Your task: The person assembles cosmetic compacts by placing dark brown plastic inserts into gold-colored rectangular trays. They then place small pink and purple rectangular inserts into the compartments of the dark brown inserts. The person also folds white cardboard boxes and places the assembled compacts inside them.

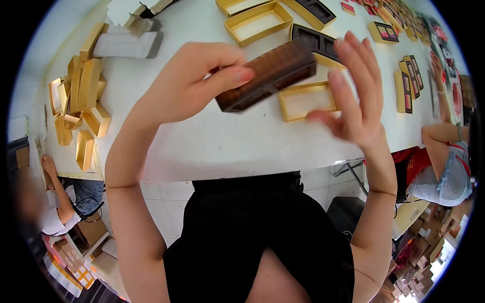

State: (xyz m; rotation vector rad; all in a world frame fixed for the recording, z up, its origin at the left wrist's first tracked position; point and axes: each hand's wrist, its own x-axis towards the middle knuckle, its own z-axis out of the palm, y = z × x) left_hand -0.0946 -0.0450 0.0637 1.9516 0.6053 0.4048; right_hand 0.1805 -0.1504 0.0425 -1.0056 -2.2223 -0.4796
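We have a dark brown stack of what look like moulded trays [270,70] clamped in our left hand [194,76], thumb along the near side, raised and tilted above the white table [217,151]. Our right hand [359,98] is apart from the left, fingers spread and holding nothing, just beside the stack's right end. The stack is blurred, so we can't be sure how many pieces it has or whether a right fingertip brushes it.

Below and to the right lies an open gold box [298,118], partly behind our right hand; beyond it, another gold box [262,35] shows a pale floor, and a third [329,61] has a dark insert [305,39] seated in it.

To handle this well, we would keep the left grip firm but light — thin walls probably dent under a hard thumb — and level the stack before working an edge. The right fingertips should take one piece by its rim, not two nested together. Lowering it square over a box, then pressing the corners evenly — no forcing — would likely spare the gold sides.
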